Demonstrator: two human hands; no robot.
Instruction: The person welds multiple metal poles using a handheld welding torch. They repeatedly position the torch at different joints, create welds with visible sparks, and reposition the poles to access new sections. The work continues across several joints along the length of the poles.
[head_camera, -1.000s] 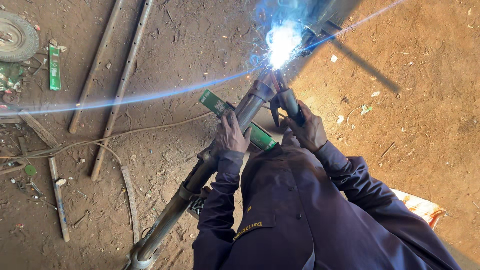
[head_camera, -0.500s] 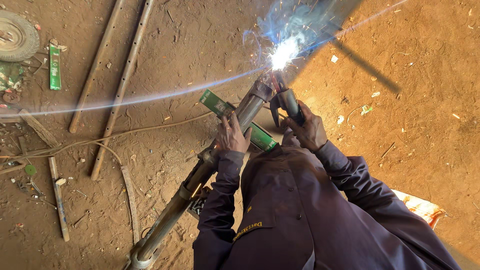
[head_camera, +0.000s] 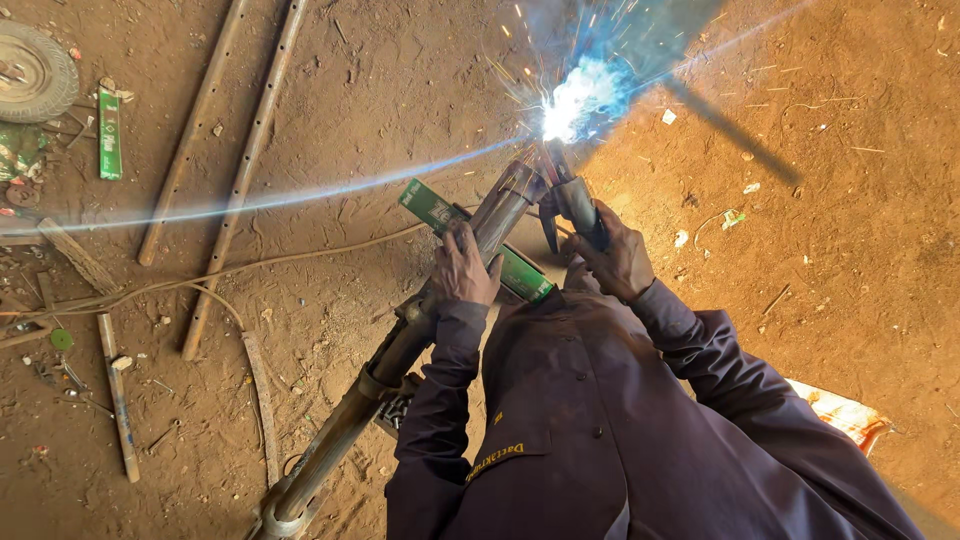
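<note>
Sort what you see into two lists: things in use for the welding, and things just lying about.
In use: left hand on steel pipe; right hand gripping electrode holder; welding arc.
Lying about: two perforated bars, wheel, green box.

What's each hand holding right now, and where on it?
Left hand grips the metal pipe along its upper stretch, below the arc. Right hand holds the welding electrode holder by its handle.

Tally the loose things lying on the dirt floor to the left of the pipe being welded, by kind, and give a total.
Long perforated metal bars: 2
Flat green packets: 1
Wheels: 1
Short rods: 1
Total: 5

The left hand grips the pipe; the right hand holds the electrode holder.
</note>
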